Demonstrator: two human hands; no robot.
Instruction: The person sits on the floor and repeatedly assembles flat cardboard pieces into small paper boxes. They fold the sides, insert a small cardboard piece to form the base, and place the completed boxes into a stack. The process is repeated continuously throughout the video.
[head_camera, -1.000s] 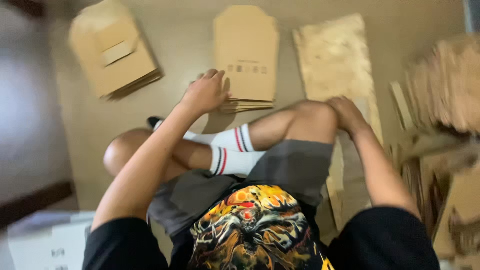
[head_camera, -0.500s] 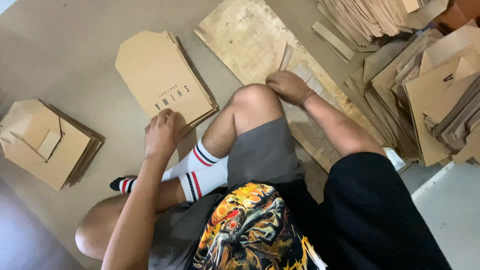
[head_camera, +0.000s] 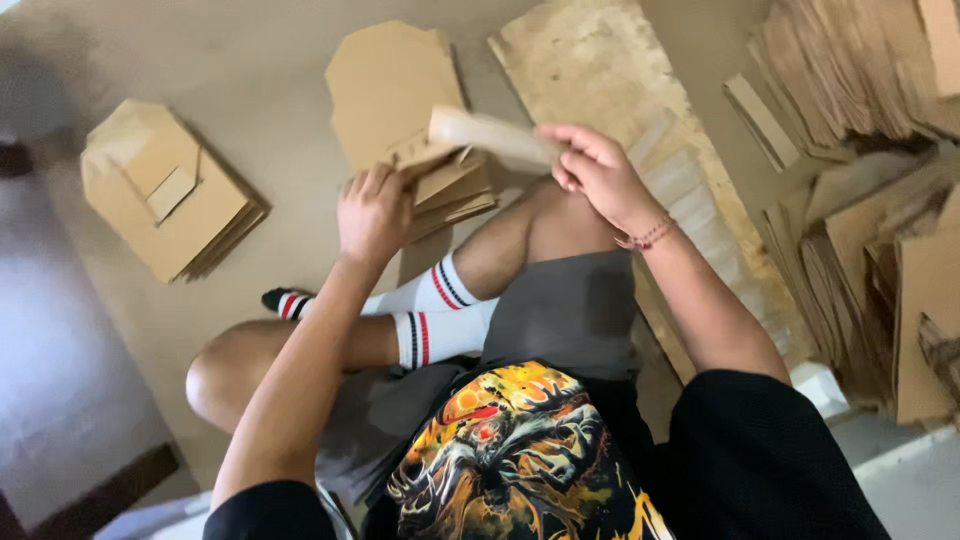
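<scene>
I sit cross-legged on the floor. My left hand (head_camera: 372, 212) rests on the near edge of a stack of flat brown cardboard pieces (head_camera: 395, 100), its fingers on the folded flaps at the stack's front. My right hand (head_camera: 595, 170) is above my knee and pinches one end of a pale cardboard strip (head_camera: 490, 135), which reaches left over the stack toward my left hand. Whether the left hand also grips the strip is unclear.
A second stack of folded cardboard (head_camera: 170, 195) lies at the left. A worn board (head_camera: 620, 90) lies flat ahead on the right. Heaps of loose cardboard sheets (head_camera: 880, 150) crowd the right side. My bent legs fill the middle.
My right hand left my knee and lifted a pale cardboard strip over the stack. My left hand stayed at the stack's near edge. The camera swung to the right.
</scene>
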